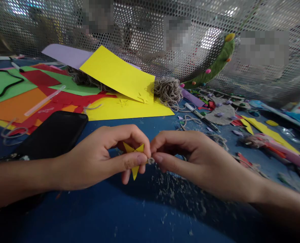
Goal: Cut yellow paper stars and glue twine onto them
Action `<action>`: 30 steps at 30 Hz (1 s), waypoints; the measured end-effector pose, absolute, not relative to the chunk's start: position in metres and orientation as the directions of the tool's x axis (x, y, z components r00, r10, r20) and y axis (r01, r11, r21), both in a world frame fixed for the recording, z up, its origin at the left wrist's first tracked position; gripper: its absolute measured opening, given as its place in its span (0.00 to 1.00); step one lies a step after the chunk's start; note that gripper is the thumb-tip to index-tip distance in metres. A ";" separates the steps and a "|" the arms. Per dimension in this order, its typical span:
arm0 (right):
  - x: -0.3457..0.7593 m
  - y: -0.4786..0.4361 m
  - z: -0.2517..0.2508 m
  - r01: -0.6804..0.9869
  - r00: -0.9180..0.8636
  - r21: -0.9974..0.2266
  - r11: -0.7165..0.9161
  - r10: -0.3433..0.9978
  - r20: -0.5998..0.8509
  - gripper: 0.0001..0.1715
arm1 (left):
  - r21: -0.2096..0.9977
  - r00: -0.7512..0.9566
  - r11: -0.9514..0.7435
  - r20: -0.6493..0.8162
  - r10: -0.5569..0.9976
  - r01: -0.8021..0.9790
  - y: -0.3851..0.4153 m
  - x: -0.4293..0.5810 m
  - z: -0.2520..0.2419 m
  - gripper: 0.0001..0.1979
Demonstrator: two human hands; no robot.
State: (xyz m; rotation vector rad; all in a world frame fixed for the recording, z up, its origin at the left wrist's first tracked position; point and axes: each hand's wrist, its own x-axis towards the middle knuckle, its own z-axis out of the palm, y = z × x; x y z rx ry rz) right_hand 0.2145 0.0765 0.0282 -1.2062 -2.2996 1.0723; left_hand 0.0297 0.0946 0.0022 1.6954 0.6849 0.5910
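Observation:
A small yellow paper star (134, 148) is pinched between the thumb and fingers of my left hand (106, 157), with one point hanging down below the thumb. Close beside it on the right, my right hand (190, 158) pinches a small bit of grey yarn (150, 161) between thumb and forefinger. The yarn bit sits right at the star's edge, between the fingertips of both hands. Whether it is fixed to the star cannot be made out.
Behind my hands lie yellow sheets (119, 77), a ball of grey yarn (168, 90) and coloured papers. A black phone (56, 133) rests at left. Scraps, a marker (202, 116) and a pink glue gun (286, 152) lie at right. A perforated metal screen (140, 37) stands behind.

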 end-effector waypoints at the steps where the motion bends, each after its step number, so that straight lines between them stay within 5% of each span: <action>1: 0.215 0.077 0.028 0.555 -0.591 -0.754 0.353 0.805 -0.058 0.08 | 0.979 0.711 -0.161 0.024 0.702 0.126 0.094 0.030 0.002 0.02; 19: 0.214 0.079 0.028 0.579 -0.566 -0.732 0.359 0.823 -0.044 0.08 | 0.935 0.740 -0.282 0.032 0.672 0.215 0.095 0.030 -0.005 0.03; 24: 0.214 0.075 0.027 0.628 -0.585 -0.567 0.533 0.804 0.107 0.05 | 0.896 0.710 -0.379 0.112 0.696 0.230 0.095 0.031 -0.007 0.03; 30: 0.216 0.068 0.018 0.615 -0.682 -0.176 0.769 0.631 0.370 0.08 | 0.900 0.660 -0.354 0.106 0.744 0.255 0.095 0.034 -0.005 0.04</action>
